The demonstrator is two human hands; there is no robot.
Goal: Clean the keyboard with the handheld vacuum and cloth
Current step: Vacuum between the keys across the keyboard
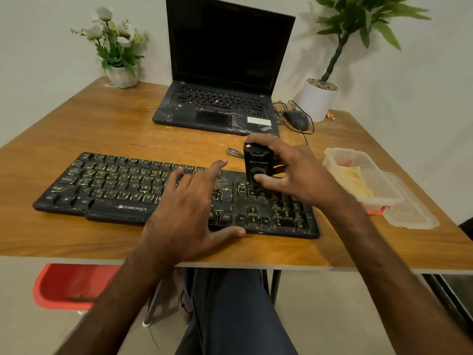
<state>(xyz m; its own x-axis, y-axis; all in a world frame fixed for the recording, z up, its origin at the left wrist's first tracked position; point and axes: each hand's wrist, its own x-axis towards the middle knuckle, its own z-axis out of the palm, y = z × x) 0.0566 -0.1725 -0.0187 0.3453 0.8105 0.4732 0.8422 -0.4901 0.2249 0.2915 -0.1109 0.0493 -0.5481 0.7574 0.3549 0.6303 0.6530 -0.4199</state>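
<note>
A black Zebronics keyboard (pixel 107 187) with dusty, speckled keys lies across the front of the wooden table (pixel 102 129). My left hand (pixel 190 211) rests flat on its middle keys with fingers spread and the thumb at the front edge. My right hand (pixel 294 172) grips a small black handheld vacuum (pixel 257 162), held upright with its lower end on the keys above the arrow cluster. A yellow cloth (pixel 354 180) lies inside a clear plastic box (pixel 384 198) to the right of the keyboard.
An open black laptop (pixel 225 80) stands behind the keyboard. A wired mouse (pixel 298 119) and a white pot with a green plant (pixel 318 98) sit at the back right, a flower pot (pixel 120 75) at the back left. A red stool (pixel 69 285) stands under the table.
</note>
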